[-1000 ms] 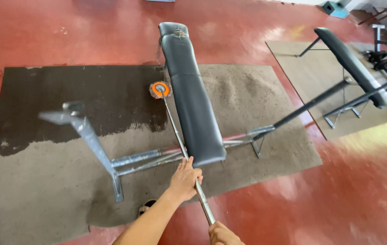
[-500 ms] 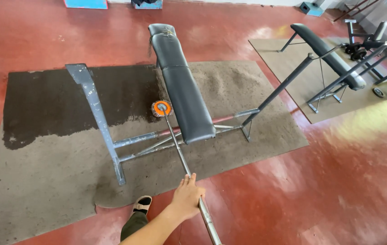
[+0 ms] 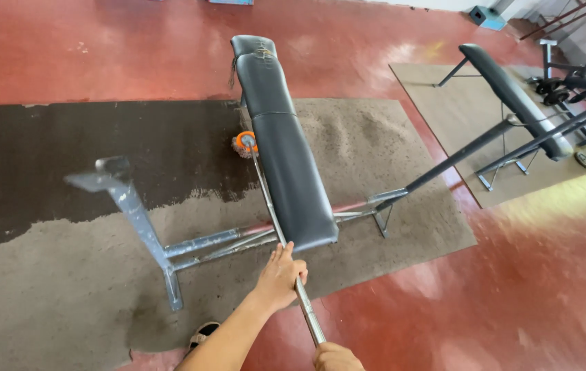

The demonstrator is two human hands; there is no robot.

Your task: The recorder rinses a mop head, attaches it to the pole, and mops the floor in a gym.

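Both hands are gripping a metal pole (image 3: pixel 286 251), left hand (image 3: pixel 280 278) ahead of right hand (image 3: pixel 337 357), its orange brush head (image 3: pixel 245 143) pointing away beside the bench (image 3: pixel 282 144) on the mat (image 3: pixel 46 275).

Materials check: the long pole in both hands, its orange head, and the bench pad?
Pole: looks like bare metal tube, grey with a dull sheen. Orange head: probably plastic with bristles, fuzzy edge; too small to be sure. Bench pad: black vinyl or leather-like cover, glossy highlights, a seam, and frayed wear at the far end.
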